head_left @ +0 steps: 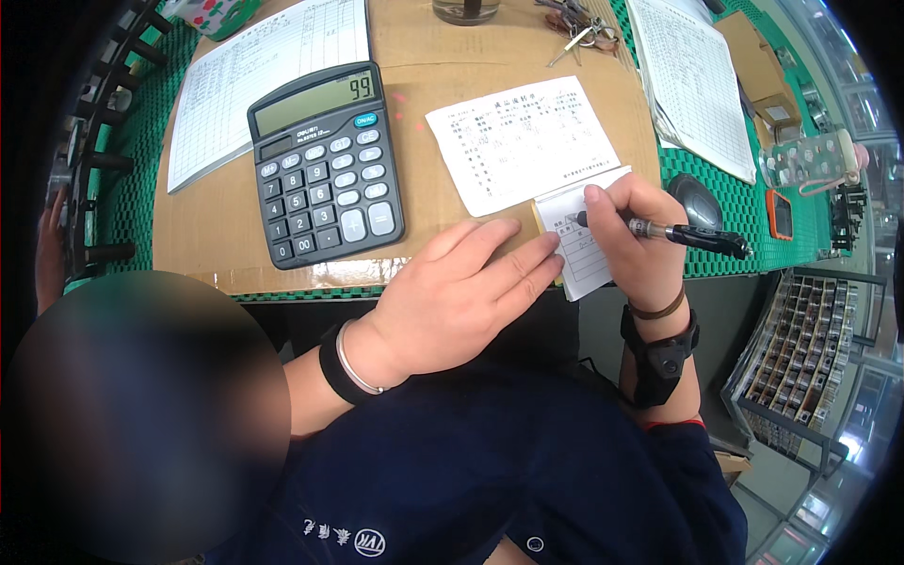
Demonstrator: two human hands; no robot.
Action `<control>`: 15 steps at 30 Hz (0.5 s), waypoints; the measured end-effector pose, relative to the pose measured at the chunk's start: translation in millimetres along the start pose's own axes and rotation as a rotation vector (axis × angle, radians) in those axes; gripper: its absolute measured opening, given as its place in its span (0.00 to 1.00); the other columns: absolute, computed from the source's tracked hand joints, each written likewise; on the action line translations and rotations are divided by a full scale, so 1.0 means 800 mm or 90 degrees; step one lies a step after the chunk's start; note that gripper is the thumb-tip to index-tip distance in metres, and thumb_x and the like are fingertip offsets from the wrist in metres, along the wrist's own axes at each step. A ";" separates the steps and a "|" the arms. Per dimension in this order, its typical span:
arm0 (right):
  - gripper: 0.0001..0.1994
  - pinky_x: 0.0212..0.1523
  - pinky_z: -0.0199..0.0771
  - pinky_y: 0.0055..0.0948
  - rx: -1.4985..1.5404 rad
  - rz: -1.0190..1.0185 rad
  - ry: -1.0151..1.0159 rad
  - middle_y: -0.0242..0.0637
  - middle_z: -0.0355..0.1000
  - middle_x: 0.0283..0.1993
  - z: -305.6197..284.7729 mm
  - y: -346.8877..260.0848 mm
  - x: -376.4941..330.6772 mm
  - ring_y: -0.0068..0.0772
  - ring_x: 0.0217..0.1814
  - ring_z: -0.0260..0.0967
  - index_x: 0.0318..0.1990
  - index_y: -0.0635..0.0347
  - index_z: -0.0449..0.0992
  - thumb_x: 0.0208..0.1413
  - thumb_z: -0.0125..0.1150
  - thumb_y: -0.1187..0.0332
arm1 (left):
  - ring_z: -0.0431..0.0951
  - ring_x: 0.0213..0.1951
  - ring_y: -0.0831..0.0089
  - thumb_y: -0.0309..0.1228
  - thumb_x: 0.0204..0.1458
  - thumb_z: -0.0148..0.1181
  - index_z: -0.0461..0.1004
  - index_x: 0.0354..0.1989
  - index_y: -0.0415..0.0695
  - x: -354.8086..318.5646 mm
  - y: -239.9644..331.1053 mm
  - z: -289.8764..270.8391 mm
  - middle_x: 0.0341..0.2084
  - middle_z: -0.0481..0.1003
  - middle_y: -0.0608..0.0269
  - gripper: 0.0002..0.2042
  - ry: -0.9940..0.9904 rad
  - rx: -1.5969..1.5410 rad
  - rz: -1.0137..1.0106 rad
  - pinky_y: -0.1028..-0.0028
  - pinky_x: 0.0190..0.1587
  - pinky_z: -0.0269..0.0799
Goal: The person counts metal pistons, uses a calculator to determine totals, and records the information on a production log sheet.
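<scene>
My right hand (640, 231) is closed around a black pen (687, 235), its tip down on a small notepad (586, 254) with ruled lines. Flat beside the pad lies my left hand (471, 292), fingers stretched out, their tips at the pad's left edge. Just beyond the pad is a white printed slip (523, 141) with handwriting on it. To the left of the slip sits a black desk calculator (325, 169), its display lit with digits. The pad's top sheet is partly hidden by my right hand.
Cardboard (414, 75) covers the work surface over a green mat (702, 169). Paper forms (217, 104) lie far left, more forms (697, 85) far right. Keys (584, 38) rest at the back. A black mouse (695, 200), an orange-edged device (779, 215) and a clear bottle (810, 160) stand right.
</scene>
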State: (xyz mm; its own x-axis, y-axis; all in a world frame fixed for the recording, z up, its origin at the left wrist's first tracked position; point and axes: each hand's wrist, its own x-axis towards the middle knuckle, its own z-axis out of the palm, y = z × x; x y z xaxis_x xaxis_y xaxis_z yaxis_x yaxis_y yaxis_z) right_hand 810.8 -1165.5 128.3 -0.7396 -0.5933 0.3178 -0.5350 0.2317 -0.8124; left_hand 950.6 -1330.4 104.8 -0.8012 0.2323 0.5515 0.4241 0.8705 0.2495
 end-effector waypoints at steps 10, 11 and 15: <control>0.15 0.21 0.56 0.25 -0.005 0.003 -0.007 0.31 0.63 0.17 0.001 0.002 -0.002 0.18 0.20 0.56 0.20 0.62 0.66 0.54 0.66 0.76 | 0.74 0.48 0.63 0.29 0.45 0.64 0.79 0.49 0.45 -0.001 0.000 -0.001 0.51 0.77 0.66 0.19 -0.014 0.003 -0.003 0.66 0.50 0.73; 0.15 0.21 0.56 0.25 0.024 0.012 0.009 0.30 0.62 0.17 0.001 0.003 -0.003 0.18 0.20 0.56 0.20 0.62 0.66 0.54 0.66 0.76 | 0.74 0.48 0.63 0.29 0.45 0.64 0.79 0.49 0.45 -0.001 0.000 -0.001 0.51 0.77 0.66 0.19 -0.013 0.002 -0.002 0.66 0.50 0.73; 0.15 0.22 0.56 0.24 0.014 -0.011 0.031 0.30 0.61 0.17 0.003 0.008 -0.003 0.18 0.20 0.55 0.20 0.62 0.66 0.54 0.66 0.77 | 0.74 0.48 0.63 0.29 0.46 0.64 0.79 0.49 0.45 0.000 0.000 -0.002 0.51 0.77 0.66 0.19 -0.017 -0.002 -0.004 0.66 0.50 0.73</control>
State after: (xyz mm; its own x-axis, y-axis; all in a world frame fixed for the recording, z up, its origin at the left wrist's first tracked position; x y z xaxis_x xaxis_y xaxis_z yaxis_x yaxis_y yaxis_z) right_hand 809.5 -1164.3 121.2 -0.7493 -0.5588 0.3555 -0.5395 0.2038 -0.8169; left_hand 951.3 -1330.9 105.8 -0.8148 0.2387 0.5282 0.4203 0.8709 0.2548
